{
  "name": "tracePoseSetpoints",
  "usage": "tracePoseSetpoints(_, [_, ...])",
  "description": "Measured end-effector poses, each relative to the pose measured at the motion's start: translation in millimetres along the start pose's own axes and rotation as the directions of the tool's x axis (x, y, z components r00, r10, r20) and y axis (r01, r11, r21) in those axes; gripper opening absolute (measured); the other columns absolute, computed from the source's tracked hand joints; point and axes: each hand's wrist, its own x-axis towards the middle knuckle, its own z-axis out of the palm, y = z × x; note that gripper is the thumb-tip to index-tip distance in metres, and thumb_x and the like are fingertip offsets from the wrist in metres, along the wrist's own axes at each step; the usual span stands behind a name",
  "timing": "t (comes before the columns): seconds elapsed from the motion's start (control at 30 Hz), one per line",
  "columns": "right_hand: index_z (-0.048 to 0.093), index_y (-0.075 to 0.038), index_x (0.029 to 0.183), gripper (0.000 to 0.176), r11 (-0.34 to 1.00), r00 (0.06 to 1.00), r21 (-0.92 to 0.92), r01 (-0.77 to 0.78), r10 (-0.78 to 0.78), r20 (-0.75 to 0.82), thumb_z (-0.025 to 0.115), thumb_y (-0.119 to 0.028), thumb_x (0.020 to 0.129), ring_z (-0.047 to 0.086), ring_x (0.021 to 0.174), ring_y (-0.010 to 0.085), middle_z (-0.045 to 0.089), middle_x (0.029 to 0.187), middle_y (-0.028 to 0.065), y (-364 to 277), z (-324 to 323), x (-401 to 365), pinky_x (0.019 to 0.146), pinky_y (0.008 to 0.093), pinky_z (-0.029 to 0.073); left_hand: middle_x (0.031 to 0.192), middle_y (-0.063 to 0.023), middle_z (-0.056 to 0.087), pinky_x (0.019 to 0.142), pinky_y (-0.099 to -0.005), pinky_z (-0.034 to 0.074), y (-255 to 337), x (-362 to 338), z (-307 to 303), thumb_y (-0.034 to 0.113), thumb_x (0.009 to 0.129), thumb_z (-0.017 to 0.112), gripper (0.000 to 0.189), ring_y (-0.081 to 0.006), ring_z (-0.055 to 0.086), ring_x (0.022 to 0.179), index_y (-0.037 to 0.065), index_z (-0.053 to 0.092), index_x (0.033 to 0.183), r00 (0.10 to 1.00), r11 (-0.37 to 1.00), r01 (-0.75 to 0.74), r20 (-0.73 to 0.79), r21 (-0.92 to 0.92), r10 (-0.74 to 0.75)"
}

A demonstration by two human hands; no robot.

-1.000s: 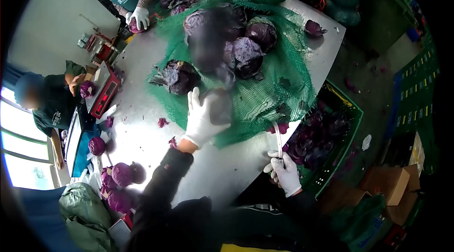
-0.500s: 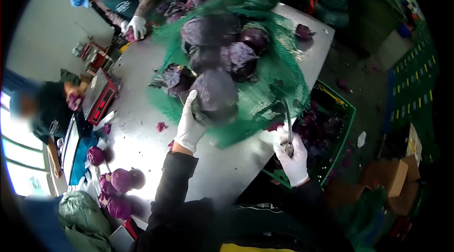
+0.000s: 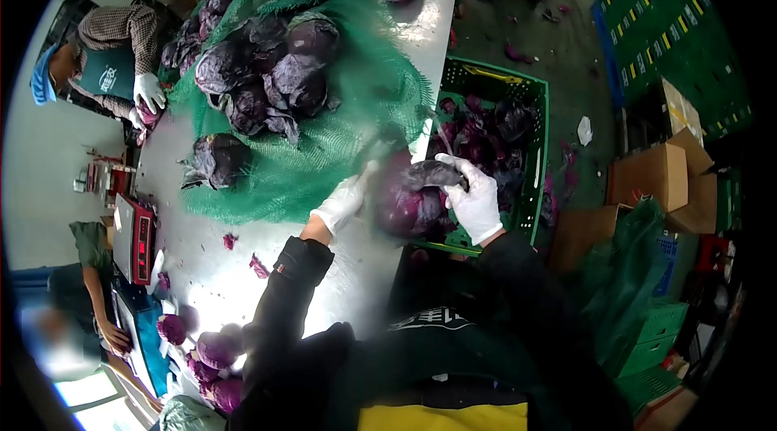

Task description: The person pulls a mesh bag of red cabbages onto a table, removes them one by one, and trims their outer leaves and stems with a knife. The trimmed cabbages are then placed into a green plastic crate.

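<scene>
My gloved left hand point(image 3: 344, 203) grips a red cabbage point(image 3: 402, 203) from its left side, over the table's near right edge beside the green crate. My gloved right hand point(image 3: 476, 203) is closed at the cabbage's right side, with a dark outer leaf point(image 3: 433, 175) between its fingers and the head. A thin knife blade point(image 3: 442, 133), blurred, points up from that hand; its handle is hidden. More red cabbages point(image 3: 299, 83) lie heaped on a green mesh sack point(image 3: 364, 67), and a single cabbage point(image 3: 220, 161) sits at its left edge.
A green crate point(image 3: 541, 156) with dark leaves stands against the table point(image 3: 356, 269) on the right. Trimmed cabbages point(image 3: 217, 350) and a red scale point(image 3: 142, 245) are at left. Two co-workers are there, one with gloved hands point(image 3: 147, 93) on a cabbage. Cardboard boxes point(image 3: 647, 180) stand right.
My left hand has brought the cabbage from the heap towards the crate, and my right hand now meets it at a leaf. The view has shifted to the right.
</scene>
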Motion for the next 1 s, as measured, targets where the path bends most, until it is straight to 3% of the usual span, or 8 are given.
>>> tracePoseSetpoints(0.07, [0.067, -0.002, 0.116, 0.03, 0.99, 0.99, 0.033, 0.135, -0.133, -0.038, 0.071, -0.006, 0.086, 0.071, 0.077, 0.0198, 0.073, 0.091, 0.014, 8, 1, 3, 0.071, 0.03, 0.054, 0.087, -0.0116, 0.064, 0.072, -0.0333, 0.05, -27, 16, 4, 0.041, 0.098, 0.063, 0.047, -0.0202, 0.061, 0.081, 0.0, 0.062, 0.121, 0.867, 0.903, -0.424, -0.258, 0.066, 0.426])
tracePoseSetpoints(0.13, [0.067, -0.001, 0.113, 0.028, 0.985, 0.985, -0.017, 0.17, -0.17, -0.042, 0.071, -0.007, 0.086, 0.071, 0.078, 0.022, 0.073, 0.09, 0.0154, 11, 3, 7, 0.07, 0.0307, 0.054, 0.096, -0.0145, 0.065, 0.076, -0.0345, 0.051, 12, -27, 11, 0.026, 0.093, 0.07, 0.035, -0.025, 0.062, 0.084, 0.0, 0.063, 0.115, 0.573, 0.688, -0.418, -0.416, 0.593, 0.707])
tracePoseSetpoints(0.27, [0.066, -0.006, 0.101, 0.023, 0.917, 0.952, -0.262, 0.301, -0.303, 0.033, 0.074, -0.018, 0.083, 0.069, 0.076, 0.0347, 0.069, 0.085, 0.017, -9, 11, 7, 0.067, 0.0392, 0.055, 0.117, -0.0171, 0.061, 0.096, -0.0433, 0.046, 38, -59, 56, 0.027, 0.083, 0.078, 0.051, -0.0328, 0.058, 0.107, 0.003, 0.06, 0.124, 0.492, 0.491, -0.531, -0.221, 0.69, 0.842])
tracePoseSetpoints(0.37, [0.068, -0.003, 0.103, 0.021, 0.749, 0.89, -0.513, 0.419, -0.45, 0.07, 0.067, -0.014, 0.084, 0.069, 0.076, 0.0359, 0.068, 0.085, 0.0189, -10, -9, 24, 0.068, 0.0392, 0.055, 0.133, -0.0199, 0.051, 0.106, -0.0498, 0.038, 1, -36, 75, 0.035, 0.072, 0.084, 0.081, -0.04, 0.046, 0.123, 0.003, 0.051, 0.138, 0.541, 0.531, -0.452, -0.252, 0.717, 0.802])
tracePoseSetpoints(0.53, [0.067, -0.001, 0.098, 0.038, 0.879, 0.97, -0.428, -0.211, 0.135, -0.201, 0.067, -0.038, 0.088, 0.067, 0.084, 0.0373, 0.07, 0.091, 0.0199, 92, -92, 89, 0.074, 0.0422, 0.052, 0.141, -0.0204, 0.047, 0.113, -0.0491, 0.032, -17, -45, 56, 0.029, 0.074, 0.082, 0.09, -0.0398, 0.041, 0.132, 0.001, 0.038, 0.147, 0.564, 0.529, -0.522, -0.194, 0.669, 0.803])
tracePoseSetpoints(0.63, [0.06, 0.0, 0.122, 0.044, 0.946, 0.936, -0.295, 0.135, -0.22, -0.276, 0.073, -0.024, 0.087, 0.067, 0.088, 0.026, 0.067, 0.113, 0.0173, 98, -71, 75, 0.079, 0.0365, 0.054, 0.143, -0.0209, 0.042, 0.113, -0.047, 0.034, -9, -64, 52, 0.021, 0.076, 0.082, 0.097, -0.0361, 0.042, 0.132, 0.001, 0.027, 0.152, 0.666, 0.537, -0.422, -0.153, 0.73, 0.73])
tracePoseSetpoints(0.77, [0.051, -0.015, 0.141, 0.044, 0.851, 0.9, -0.314, 0.42, -0.435, 0.026, 0.058, -0.021, 0.098, 0.069, 0.1, 0.0301, 0.065, 0.123, 0.0186, 36, -29, 2, 0.085, 0.0358, 0.056, 0.15, -0.0238, 0.029, 0.116, -0.0428, 0.031, -13, -54, 52, 0.02, 0.075, 0.085, 0.103, -0.0331, 0.036, 0.137, -0.001, 0.02, 0.152, 0.893, 0.9, -0.363, -0.186, 0.241, 0.41])
tracePoseSetpoints(1.0, [0.047, 0.0, 0.124, 0.036, 0.772, 0.918, -0.502, 0.391, -0.287, 0.274, 0.054, -0.024, 0.098, 0.065, 0.062, 0.0377, 0.067, 0.08, 0.0203, 65, 9, -51, 0.054, 0.0464, 0.053, 0.142, -0.0153, 0.036, 0.114, -0.0404, 0.035, -5, -52, 59, 0.009, 0.074, 0.084, 0.097, -0.027, 0.04, 0.133, 0.003, 0.027, 0.152, 0.828, 0.844, -0.445, -0.221, 0.299, 0.515])
